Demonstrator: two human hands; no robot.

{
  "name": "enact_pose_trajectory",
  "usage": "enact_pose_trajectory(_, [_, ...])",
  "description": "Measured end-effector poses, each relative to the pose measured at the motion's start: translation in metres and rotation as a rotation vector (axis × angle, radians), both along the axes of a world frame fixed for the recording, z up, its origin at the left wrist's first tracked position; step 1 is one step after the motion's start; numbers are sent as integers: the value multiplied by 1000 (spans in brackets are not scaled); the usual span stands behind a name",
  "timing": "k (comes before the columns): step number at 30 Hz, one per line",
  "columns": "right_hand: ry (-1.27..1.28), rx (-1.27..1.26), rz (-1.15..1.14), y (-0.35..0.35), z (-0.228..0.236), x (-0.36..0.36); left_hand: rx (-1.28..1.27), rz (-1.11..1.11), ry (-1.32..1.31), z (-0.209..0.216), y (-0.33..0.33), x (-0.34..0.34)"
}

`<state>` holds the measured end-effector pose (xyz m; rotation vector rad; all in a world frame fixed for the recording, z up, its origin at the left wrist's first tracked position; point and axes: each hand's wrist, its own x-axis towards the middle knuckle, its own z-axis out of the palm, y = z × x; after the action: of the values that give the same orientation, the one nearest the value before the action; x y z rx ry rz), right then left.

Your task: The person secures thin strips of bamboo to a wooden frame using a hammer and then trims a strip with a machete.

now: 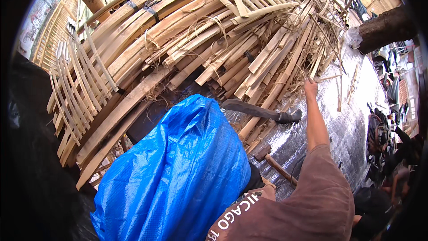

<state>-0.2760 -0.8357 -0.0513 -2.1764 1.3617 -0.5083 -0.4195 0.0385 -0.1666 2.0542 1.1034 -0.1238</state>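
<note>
A great heap of split bamboo strips (191,40) filled the upper half of the view, some woven into lattice panels at its left edge and top. Below it a silvery foil-like sheet (352,120) covered the ground toward the right edge. A crumpled blue plastic tarp (178,169) bulged up in the lower middle, over the near edge of the heap.

The person's right arm, in a brown sleeve (321,187), stretched out over the sheet, and the right hand (310,87) reached the loose ends of the strips at the heap's right edge. It appeared to touch or pinch a strip there; how far the fingers were spread, and whether they had closed on anything, could not be told at that size. Picking a strip out of the pile seemed to be the step in hand, and the next move would call for a firm grip on one strip and a pull clear of the tangled shavings.

A machete (261,111) lay untouched on the sheet at the heap's near edge, dark handle toward the arm. Nearer the body lay a wooden mallet (274,163), partly cut off by the sleeve.

The left hand was not visible, perhaps hidden under the tarp. The right margin held dark, blurred clutter.
</note>
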Motion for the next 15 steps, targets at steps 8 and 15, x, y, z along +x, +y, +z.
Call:
enact_pose_trajectory(8, [-741,316,-128,19,48,-67,-6,-23,-12,-3,-1,11])
enact_pose_trajectory(15, [-940,-21,72,46,136,-91,-11,-36,-23,-1,-1,18])
